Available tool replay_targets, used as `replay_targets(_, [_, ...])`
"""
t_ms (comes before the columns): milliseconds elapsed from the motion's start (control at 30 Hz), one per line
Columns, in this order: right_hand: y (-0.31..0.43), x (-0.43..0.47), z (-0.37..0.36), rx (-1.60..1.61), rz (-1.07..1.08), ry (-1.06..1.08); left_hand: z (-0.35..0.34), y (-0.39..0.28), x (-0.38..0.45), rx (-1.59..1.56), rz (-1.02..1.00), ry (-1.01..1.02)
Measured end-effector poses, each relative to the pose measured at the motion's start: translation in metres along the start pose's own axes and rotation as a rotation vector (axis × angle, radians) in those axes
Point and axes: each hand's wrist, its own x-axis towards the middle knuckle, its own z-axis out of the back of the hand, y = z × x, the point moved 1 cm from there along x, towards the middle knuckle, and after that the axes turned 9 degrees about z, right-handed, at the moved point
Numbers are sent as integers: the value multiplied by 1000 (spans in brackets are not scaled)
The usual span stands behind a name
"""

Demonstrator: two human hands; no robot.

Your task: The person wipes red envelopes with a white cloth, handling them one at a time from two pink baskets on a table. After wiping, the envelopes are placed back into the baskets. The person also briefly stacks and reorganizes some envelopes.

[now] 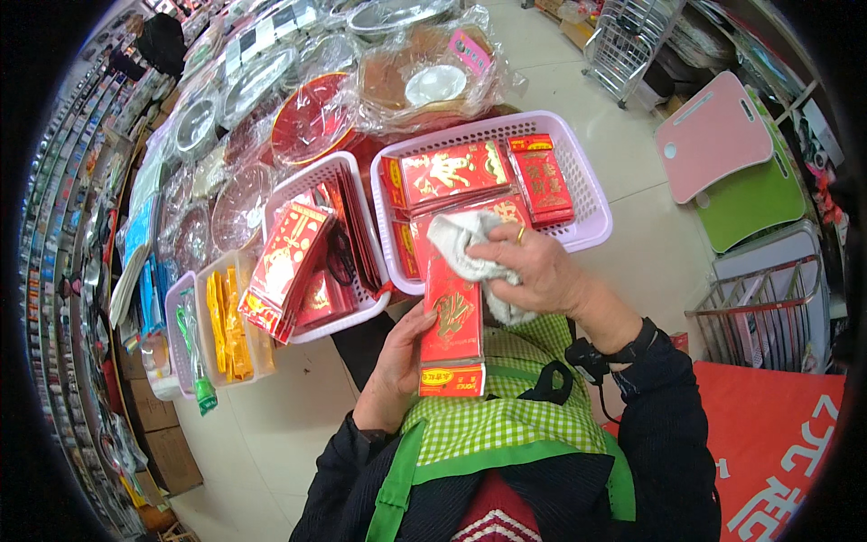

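Note:
My left hand (399,359) holds a pack of red envelopes (452,325) with gold print by its left edge, above my green checked apron (501,427). A crumpled white cloth (467,244) is gripped in my right hand (542,271), over the upper end of that pack. Just beyond both hands, a lilac perforated plastic basket (593,217) holds several red envelope packs (454,173). A second, paler basket (339,332) at its left holds more red packs (288,261), some stacked at a slant over its near rim.
Plastic-wrapped trays and bowls (315,118) fill the display beyond the baskets. A clear bin (257,339) with yellow packets is at left. Pink (718,135) and green cutting boards, a wire rack (758,311) and a red printed sheet (765,433) lie right. A person (161,44) is far left.

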Motion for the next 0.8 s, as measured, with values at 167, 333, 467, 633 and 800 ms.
replay_targets(167, [28,-6,-4,47,119,161,1,-6,2,47,3,-117])
replay_targets(333, [53,-8,-1,142,166,520,-3,-1,8,156,-4,-219])
replay_targets(467, [55,-3,3,160,142,633,-7,1,10,160,32,-324])
replay_targets(633, [21,15,4,27,-43,433,-11,2,8,35,79,-114])
replay_targets(800, [-4,31,-13,-77,-120,368,-10,3,7,-19,89,-108])
